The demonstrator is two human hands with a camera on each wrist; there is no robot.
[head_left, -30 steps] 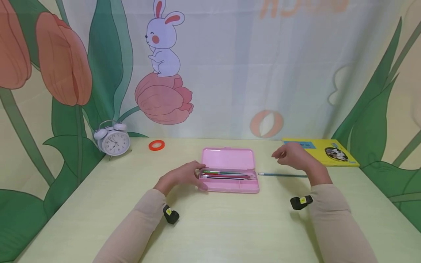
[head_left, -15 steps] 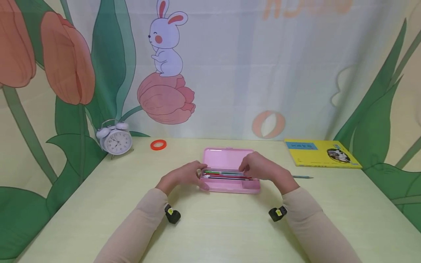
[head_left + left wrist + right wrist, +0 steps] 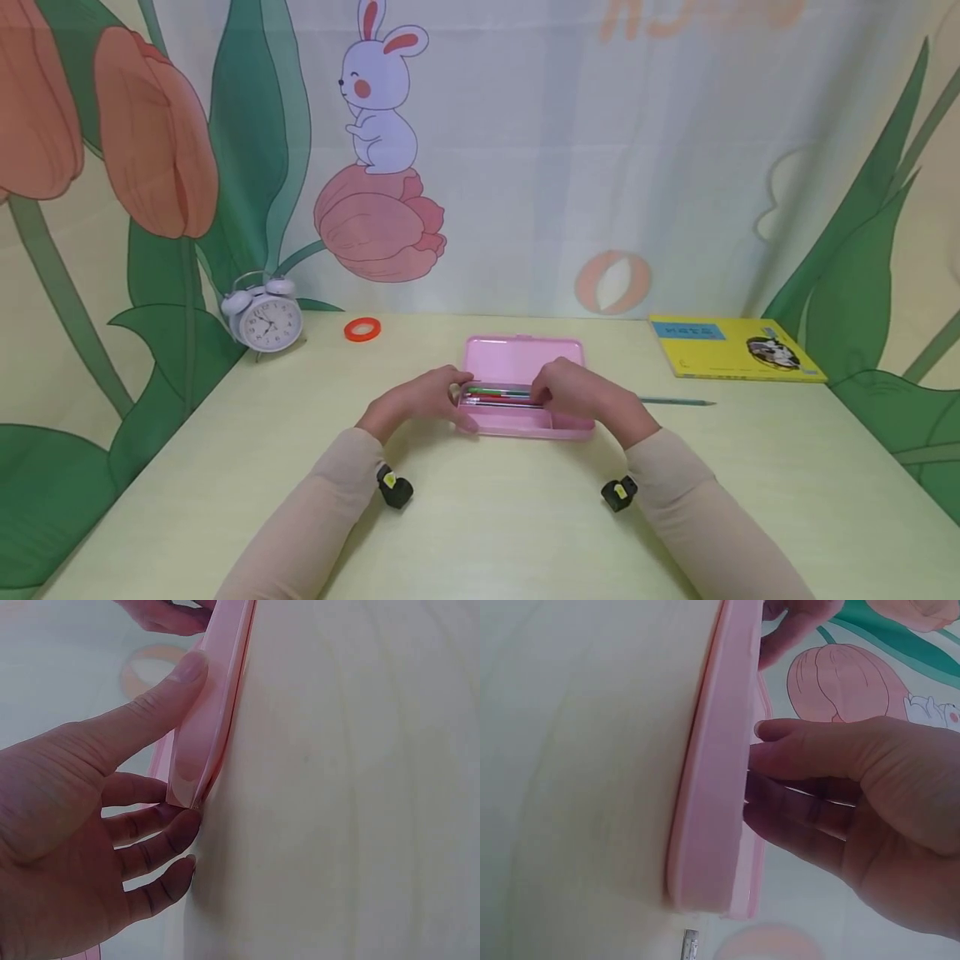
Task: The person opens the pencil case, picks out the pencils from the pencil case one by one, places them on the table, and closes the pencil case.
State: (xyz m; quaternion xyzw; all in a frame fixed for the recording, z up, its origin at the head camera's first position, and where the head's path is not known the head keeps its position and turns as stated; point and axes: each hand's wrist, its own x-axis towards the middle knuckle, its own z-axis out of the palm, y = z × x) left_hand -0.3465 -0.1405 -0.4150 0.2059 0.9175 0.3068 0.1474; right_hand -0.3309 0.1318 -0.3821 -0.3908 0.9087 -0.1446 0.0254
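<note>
A pink pencil case [image 3: 506, 432] lies on the table with its lid raised at the back. Several pencils [image 3: 498, 392], green, red and dark, lie side by side in its long compartment. My left hand [image 3: 422, 398] holds the case's left end; in the left wrist view its thumb [image 3: 146, 712] presses the front wall while the fingers bend round the corner. From the right, my right hand [image 3: 577, 392] reaches into the case over the pencils' right ends. Its fingertips are hidden behind the case's wall [image 3: 712, 795] in the right wrist view, so I cannot tell whether they pinch a pencil.
A bluish pencil [image 3: 678, 402] lies on the table right of the case, partly behind my right wrist. A yellow book [image 3: 720, 354] lies at the back right. Farther left are an orange tape ring [image 3: 351, 331] and a white alarm clock [image 3: 268, 323], before a printed curtain [image 3: 510, 167].
My right hand has come down and left from above the loose pencil into the case, moving farther left along the pencils. My left hand keeps its hold on the case's end.
</note>
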